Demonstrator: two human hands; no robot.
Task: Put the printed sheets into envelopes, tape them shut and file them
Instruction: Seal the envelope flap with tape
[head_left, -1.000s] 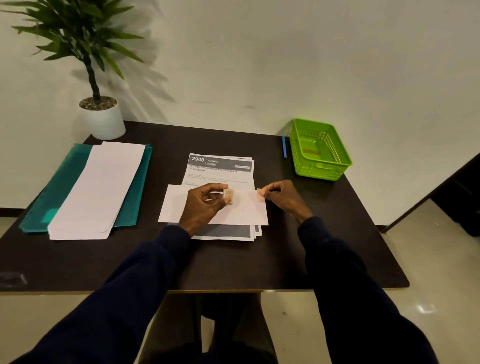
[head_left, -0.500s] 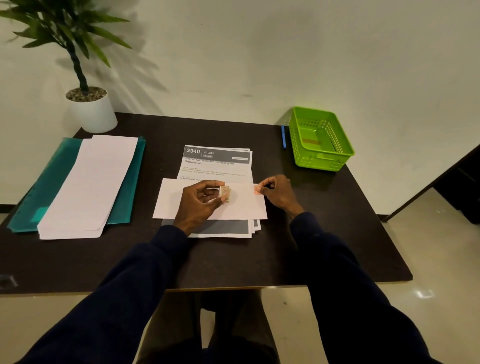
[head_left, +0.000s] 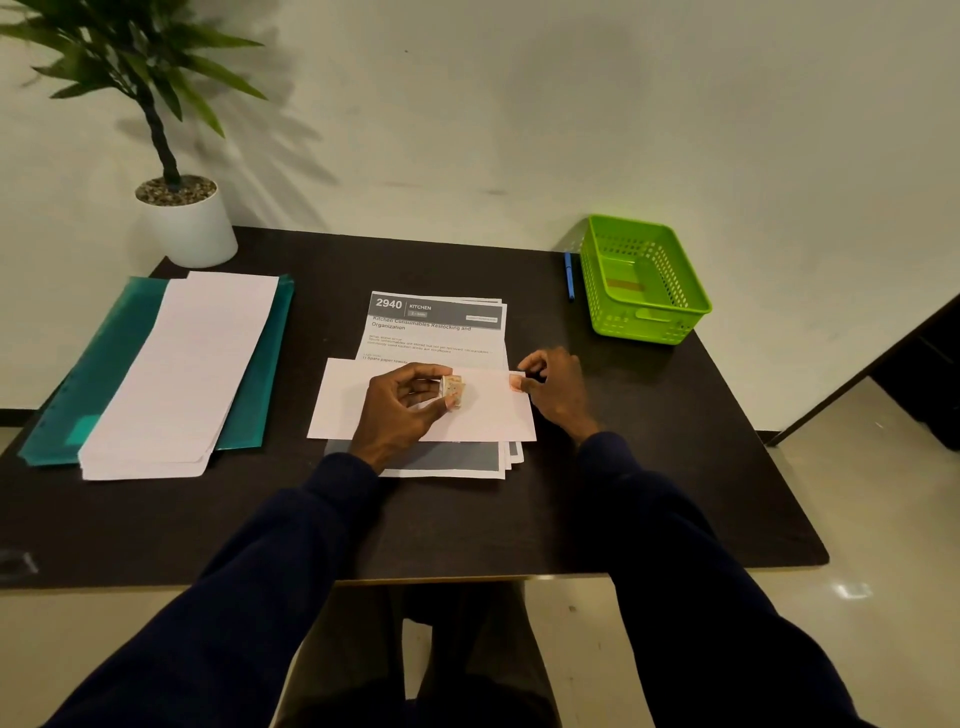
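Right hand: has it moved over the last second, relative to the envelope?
No clear move. The right hand pinches the tape end at the right end of the envelope, as before; the apparent shift is the head camera's.

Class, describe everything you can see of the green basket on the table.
The green basket is a bright lime, plastic-looking rectangular tray with perforated walls and a slot handle in its near side. It stands upright at the table's far right corner, near the wall. Something flat and brownish lies inside. A blue pen lies beside its left side; neither hand touches it.
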